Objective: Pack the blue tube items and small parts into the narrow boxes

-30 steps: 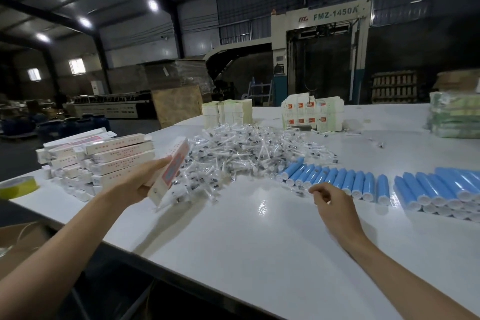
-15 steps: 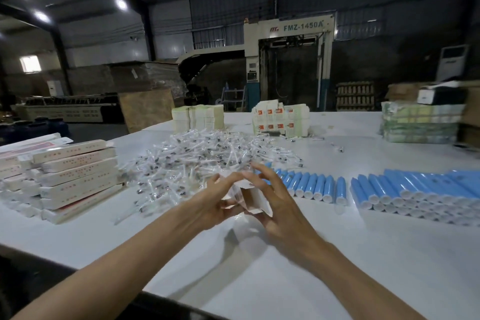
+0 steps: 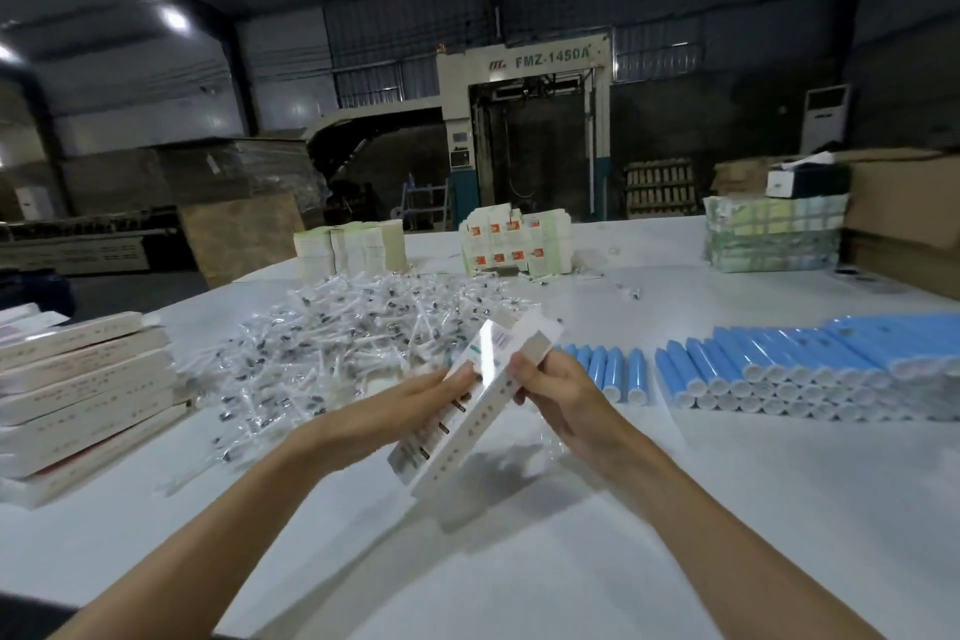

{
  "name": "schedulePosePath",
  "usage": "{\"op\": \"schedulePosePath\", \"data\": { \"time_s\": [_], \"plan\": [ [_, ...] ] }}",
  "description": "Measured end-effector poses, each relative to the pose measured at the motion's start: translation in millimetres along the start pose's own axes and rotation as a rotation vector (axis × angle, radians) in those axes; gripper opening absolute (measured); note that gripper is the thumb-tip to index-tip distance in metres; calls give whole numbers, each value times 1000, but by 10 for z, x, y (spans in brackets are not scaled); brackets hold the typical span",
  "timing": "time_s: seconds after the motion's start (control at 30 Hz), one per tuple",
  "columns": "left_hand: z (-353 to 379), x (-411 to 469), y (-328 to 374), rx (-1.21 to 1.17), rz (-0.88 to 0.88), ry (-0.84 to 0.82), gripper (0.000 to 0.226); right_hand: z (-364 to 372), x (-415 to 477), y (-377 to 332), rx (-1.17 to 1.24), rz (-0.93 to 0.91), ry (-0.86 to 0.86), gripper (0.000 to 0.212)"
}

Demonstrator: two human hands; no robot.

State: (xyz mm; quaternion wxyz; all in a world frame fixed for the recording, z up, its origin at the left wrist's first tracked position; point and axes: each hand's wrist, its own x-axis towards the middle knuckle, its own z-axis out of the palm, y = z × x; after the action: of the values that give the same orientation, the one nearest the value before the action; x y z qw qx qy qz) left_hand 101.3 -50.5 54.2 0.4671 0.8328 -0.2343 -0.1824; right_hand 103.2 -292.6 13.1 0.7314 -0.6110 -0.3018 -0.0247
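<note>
Half a second on, and the hands have drawn the carton out long: what was a small folded shape between the fingertips is now a full narrow box (image 3: 457,442). A second back only the left hand (image 3: 395,411) had it, over by the left of the frame, while the right hand (image 3: 566,400) sat near the tubes.

Head view, the only one we have. The narrow box is up off the worktop (image 3: 493,577), dead centre of the frame, tilted on a diagonal: near end low at centre, far end up and to the right. Left hand is on it from the left side, grip closed, fingers curled onto the printed face about midway along. Right hand comes in from the right, grip closed too, fingertips pinching the box's edge just opposite the left's. The far end is blurred, so I can't tell how its flap stands.

Just behind the right hand, a short row of blue tubes (image 3: 615,369) lies side by side on the worktop. Further right, a bigger bank of blue tubes (image 3: 810,359) is layered and runs off the right edge. Behind the left hand, centre-left, a heap of small parts (image 3: 337,338) in clear wrappers sprawls across the worktop. At the left edge, a pile of narrow boxes (image 3: 88,379) lies flat.

Along the far side stand white cartons (image 3: 514,244) with red-orange squares, a pale green stack (image 3: 353,247) to their left, and a wrapped bundle (image 3: 769,237) at upper right. Behind it all is a machine (image 3: 524,68) lettered FMZ-1450A.
</note>
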Motion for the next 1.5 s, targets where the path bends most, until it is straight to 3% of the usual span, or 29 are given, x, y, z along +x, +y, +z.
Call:
{"op": "schedulePosePath", "data": {
  "time_s": [0.1, 0.17, 0.27, 0.3, 0.37, 0.43, 0.6, 0.83, 0.93, 1.03, 1.13, 1.2, 1.3, 1.37, 1.5],
  "plan": [
    [101, 202, -85, -222, 84, -50, 43, -42, 22, -2, -100, 38, 55, 47],
    [184, 305, -46, -251, 138, 82, 41, -150, 62, -62, -199, 80, 233, 50],
    [261, 434, -18, -334, 182, 293, 47, -529, 132, -120, -537, 132, 670, 18],
    [287, 471, -24, -351, 199, 357, 49, -684, 155, -114, -748, 203, 721, 12],
    [350, 522, -55, -382, 226, 475, 52, -952, 213, -64, -1164, 367, 653, 12],
    [388, 541, -99, -433, 255, 563, 57, -1112, 269, -14, -1421, 489, 566, 15],
    [342, 497, -198, -438, 407, 601, 87, -1281, 370, 62, -1663, 708, 373, 14],
    [241, 466, -266, -368, 450, 483, 91, -1280, 520, 94, -1565, 828, 349, 9],
    [243, 464, -256, -358, 444, 459, 90, -1330, 504, 112, -1510, 840, 349, 21],
    [252, 462, -253, -354, 443, 451, 89, -1363, 443, 56, -1458, 794, 444, 16],
    [282, 485, -244, -341, 419, 448, 87, -1281, 436, -163, -1314, 547, 655, 13],
    [307, 503, -232, -340, 404, 450, 86, -1072, 455, -397, -959, 278, 751, 17],
    [334, 513, -216, -317, 396, 427, 87, -558, 481, -791, -386, -58, 601, 33],
    [359, 509, -204, -289, 390, 412, 86, -216, 515, -964, -163, -162, 443, 36],
    [398, 505, -191, -289, 392, 405, 84, 234, 659, -956, -303, -168, 340, 34]
  ]
}}
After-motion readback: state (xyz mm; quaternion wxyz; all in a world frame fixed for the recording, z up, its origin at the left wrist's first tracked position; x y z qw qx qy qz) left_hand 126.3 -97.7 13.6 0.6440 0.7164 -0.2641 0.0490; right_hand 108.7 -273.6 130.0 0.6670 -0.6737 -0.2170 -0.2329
